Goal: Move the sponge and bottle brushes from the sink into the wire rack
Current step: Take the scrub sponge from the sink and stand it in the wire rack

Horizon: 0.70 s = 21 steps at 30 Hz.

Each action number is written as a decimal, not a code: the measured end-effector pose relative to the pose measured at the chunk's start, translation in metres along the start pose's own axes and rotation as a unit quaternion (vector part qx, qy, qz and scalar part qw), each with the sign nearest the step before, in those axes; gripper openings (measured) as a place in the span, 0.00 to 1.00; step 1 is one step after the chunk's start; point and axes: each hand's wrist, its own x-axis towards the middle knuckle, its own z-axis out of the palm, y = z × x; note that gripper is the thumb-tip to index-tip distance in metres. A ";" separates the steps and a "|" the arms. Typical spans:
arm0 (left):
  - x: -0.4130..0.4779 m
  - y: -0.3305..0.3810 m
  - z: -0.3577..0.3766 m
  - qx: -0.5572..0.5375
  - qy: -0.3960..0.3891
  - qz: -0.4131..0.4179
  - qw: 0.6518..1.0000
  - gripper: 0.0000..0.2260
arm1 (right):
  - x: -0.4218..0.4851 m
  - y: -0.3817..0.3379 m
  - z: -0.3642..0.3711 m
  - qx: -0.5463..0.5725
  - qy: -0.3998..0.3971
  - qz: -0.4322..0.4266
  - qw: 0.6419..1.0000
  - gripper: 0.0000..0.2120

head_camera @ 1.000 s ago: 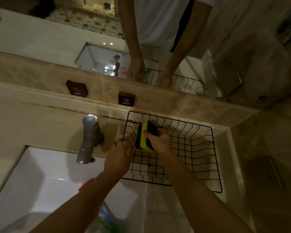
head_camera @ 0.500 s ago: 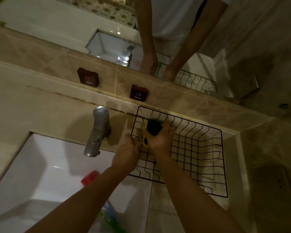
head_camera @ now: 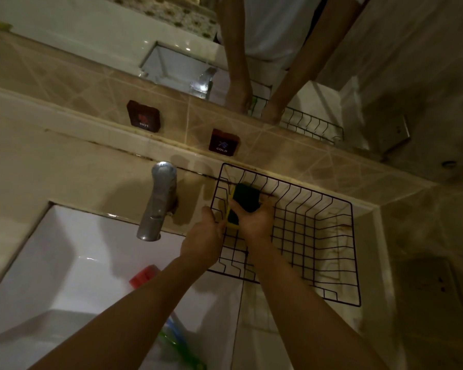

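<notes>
Sponge [head_camera: 245, 200], green face up with a yellow edge on its left, lies tilted inside the wire rack's [head_camera: 332, 252] far-left corner, long axis running near-left to far-right. The right hand [head_camera: 254, 220] is closed around its near end. The left hand [head_camera: 202, 240] grips the rack's left rim. Red and green-blue brushes [head_camera: 171, 332] lie in the sink [head_camera: 51, 263], near a faucet [head_camera: 159, 198].

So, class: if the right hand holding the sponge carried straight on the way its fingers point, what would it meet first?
Probably the far wall of the wire rack. The right hand points up-frame with the sponge leading, so the sponge would likely touch first; depth is unclear.
</notes>
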 end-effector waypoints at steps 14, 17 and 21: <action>-0.035 -0.021 -0.031 -0.045 -0.015 0.028 0.998 0.17 | -0.053 -0.030 -0.054 0.048 -0.045 0.070 0.995 0.17; -0.056 -0.036 -0.043 -0.041 0.013 -0.006 0.999 0.20 | -0.092 -0.036 -0.078 0.133 -0.134 0.075 0.979 0.06; -0.089 -0.070 -0.056 -0.038 0.031 -0.102 0.994 0.21 | -0.146 -0.017 -0.077 0.100 -0.312 0.087 0.941 0.08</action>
